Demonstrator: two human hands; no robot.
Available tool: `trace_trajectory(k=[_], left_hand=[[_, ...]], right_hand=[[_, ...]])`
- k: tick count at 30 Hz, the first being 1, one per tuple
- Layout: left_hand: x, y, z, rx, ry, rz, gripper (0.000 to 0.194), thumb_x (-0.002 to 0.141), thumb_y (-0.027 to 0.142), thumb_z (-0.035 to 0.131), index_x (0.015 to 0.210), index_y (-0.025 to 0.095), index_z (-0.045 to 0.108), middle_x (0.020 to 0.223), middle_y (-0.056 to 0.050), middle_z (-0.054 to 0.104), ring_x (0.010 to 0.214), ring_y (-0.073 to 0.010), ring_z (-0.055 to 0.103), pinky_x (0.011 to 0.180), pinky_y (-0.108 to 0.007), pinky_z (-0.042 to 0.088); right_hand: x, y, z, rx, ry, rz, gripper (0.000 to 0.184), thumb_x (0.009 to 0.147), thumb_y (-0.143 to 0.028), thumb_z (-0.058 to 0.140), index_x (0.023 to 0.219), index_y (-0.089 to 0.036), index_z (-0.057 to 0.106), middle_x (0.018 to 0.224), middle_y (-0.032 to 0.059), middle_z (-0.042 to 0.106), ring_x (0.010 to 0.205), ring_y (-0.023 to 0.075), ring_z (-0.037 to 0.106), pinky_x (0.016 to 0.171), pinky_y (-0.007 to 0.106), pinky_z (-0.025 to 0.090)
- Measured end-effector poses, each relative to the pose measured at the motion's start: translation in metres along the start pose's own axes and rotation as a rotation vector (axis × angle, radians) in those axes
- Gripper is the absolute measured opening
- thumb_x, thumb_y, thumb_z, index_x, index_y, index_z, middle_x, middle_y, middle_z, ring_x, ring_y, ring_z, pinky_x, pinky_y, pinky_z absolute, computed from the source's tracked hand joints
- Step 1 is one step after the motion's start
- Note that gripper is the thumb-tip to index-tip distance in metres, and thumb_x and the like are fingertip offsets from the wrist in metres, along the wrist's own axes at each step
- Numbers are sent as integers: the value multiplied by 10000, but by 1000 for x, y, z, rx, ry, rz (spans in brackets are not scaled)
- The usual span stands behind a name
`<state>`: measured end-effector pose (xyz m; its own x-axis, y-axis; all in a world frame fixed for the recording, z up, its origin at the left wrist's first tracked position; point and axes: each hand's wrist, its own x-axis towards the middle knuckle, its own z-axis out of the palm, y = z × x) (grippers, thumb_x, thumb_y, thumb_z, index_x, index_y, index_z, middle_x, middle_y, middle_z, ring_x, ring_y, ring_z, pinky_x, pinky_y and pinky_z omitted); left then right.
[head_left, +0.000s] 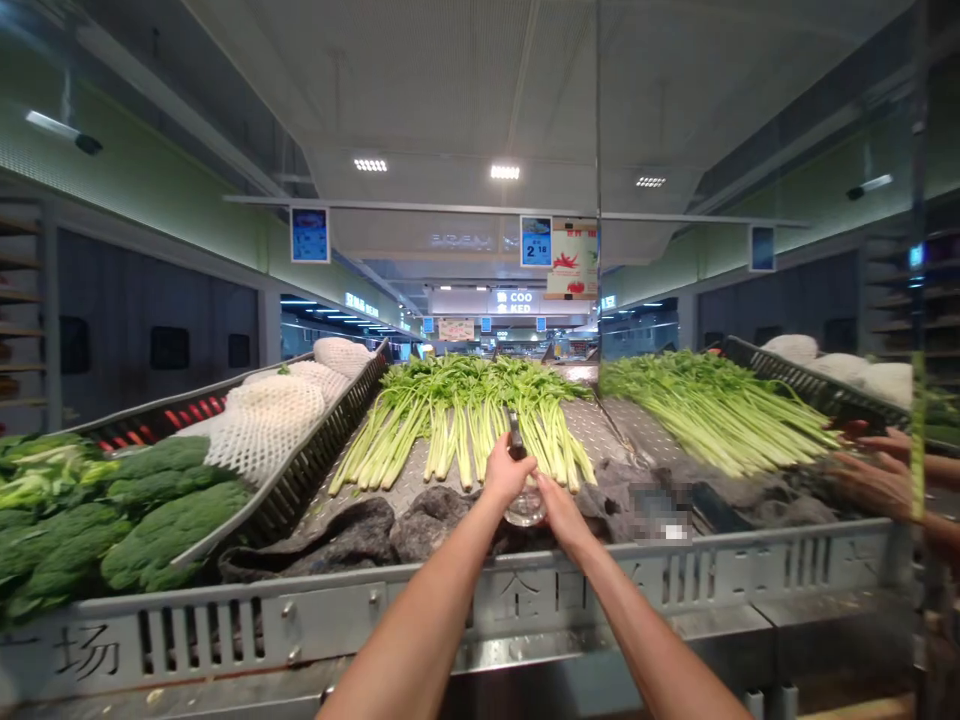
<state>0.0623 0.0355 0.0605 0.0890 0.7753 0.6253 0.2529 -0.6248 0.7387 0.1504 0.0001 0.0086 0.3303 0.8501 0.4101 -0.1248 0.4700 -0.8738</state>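
In front of the celery, my left hand is closed round the neck of a spray bottle. The bottle has a dark head and a clear round body, partly hidden by my hands. My right hand presses against its right side, fingers mostly out of sight. Beyond them, celery bunches lie side by side on a textured metal shelf, leaves toward the back and cut stalk ends toward me. A crumpled dark grey cloth lies along the front, below the stalks.
A grey slotted crate edge runs along the front. At left are broccoli heads and white foam netting in a black crate. A mirror at right reflects the celery and hands. Price signs hang above.
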Motion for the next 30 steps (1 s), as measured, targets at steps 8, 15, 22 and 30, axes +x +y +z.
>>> trace_trajectory(k=[8, 15, 22, 30], left_hand=[[16, 9, -19, 65, -38, 5, 331, 518, 240, 647, 797, 145, 496, 632, 38, 492, 547, -71, 445, 525, -185, 354], [9, 4, -38, 190, 31, 17, 251, 569, 222, 582, 797, 159, 500, 673, 26, 496, 568, -78, 430, 531, -191, 327], [13, -7, -86, 243, 123, 33, 257, 540, 212, 578, 776, 168, 486, 691, 27, 480, 579, -79, 420, 533, -188, 311], [11, -11, -149, 295, 196, -1, 178, 548, 215, 561, 696, 164, 478, 596, 46, 460, 507, -67, 378, 504, -185, 284]], right_hand=[[9, 9, 23, 10, -51, -64, 453, 678, -477, 453, 1004, -180, 560, 978, 36, 601, 938, 189, 520, 824, 316, 375], [10, 16, 42, 5, -56, -83, 450, 646, -459, 499, 998, -187, 566, 1003, 40, 590, 990, 199, 487, 832, 312, 372], [1, 20, 95, 38, -154, -98, 505, 704, -489, 410, 1088, -170, 490, 1031, 48, 567, 956, 175, 506, 838, 302, 362], [-12, 15, 153, -139, -205, -146, 553, 720, -524, 346, 1127, -166, 453, 1075, 71, 537, 991, 196, 482, 871, 332, 324]])
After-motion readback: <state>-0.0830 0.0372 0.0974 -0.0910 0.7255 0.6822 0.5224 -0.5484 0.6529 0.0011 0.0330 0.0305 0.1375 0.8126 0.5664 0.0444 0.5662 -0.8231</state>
